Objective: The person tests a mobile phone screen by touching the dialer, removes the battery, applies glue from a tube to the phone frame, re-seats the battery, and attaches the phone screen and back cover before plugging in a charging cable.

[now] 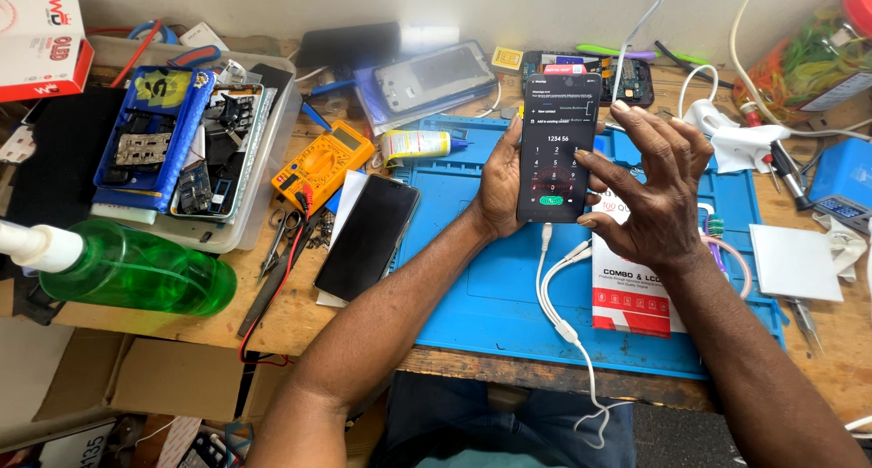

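Observation:
My left hand [502, 182] holds a black smartphone [556, 146] upright above the blue work mat [454, 250]. Its screen is lit and shows a dial pad with a green call button. My right hand [649, 191] hovers at the phone's right edge, fingers spread, thumb touching the screen. A white cable [565, 318] hangs from the phone's bottom and runs down off the table edge.
A second dark phone [367, 236] lies left of the mat beside a yellow multimeter [322, 166]. A green spray bottle [127, 270] lies at the left. A red-and-white box [629, 295] sits under my right wrist. Phone parts, tweezers and cables crowd the bench.

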